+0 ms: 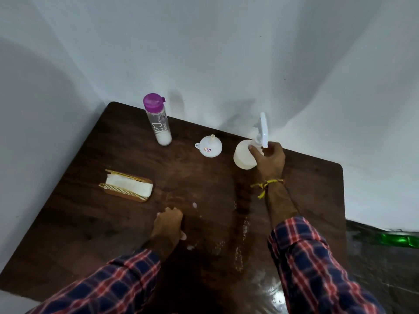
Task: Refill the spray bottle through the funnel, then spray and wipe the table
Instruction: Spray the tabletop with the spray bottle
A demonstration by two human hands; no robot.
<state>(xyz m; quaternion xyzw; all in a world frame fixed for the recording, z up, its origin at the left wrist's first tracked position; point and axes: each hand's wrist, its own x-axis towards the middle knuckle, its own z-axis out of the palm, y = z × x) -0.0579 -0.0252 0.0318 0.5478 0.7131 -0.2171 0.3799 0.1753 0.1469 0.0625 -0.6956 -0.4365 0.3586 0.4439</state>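
The white spray bottle (243,156) stands at the back right of the dark wooden table (95,223), its trigger head pointing up. My right hand (269,159) grips its neck just below the trigger. A white funnel (209,146) lies mouth-down left of it. A clear refill bottle with a purple cap (158,120) stands at the back, a little white liquid in its bottom. My left hand (169,225) rests knuckles-up on the table's middle, fingers curled over a small white tissue (183,236) that barely peeks out.
A wooden holder with folded white tissues (128,185) lies at the left. Wet streaks (240,241) and a few white droplets mark the table's near middle. White walls close the back and left; the table's right edge drops to a dark floor.
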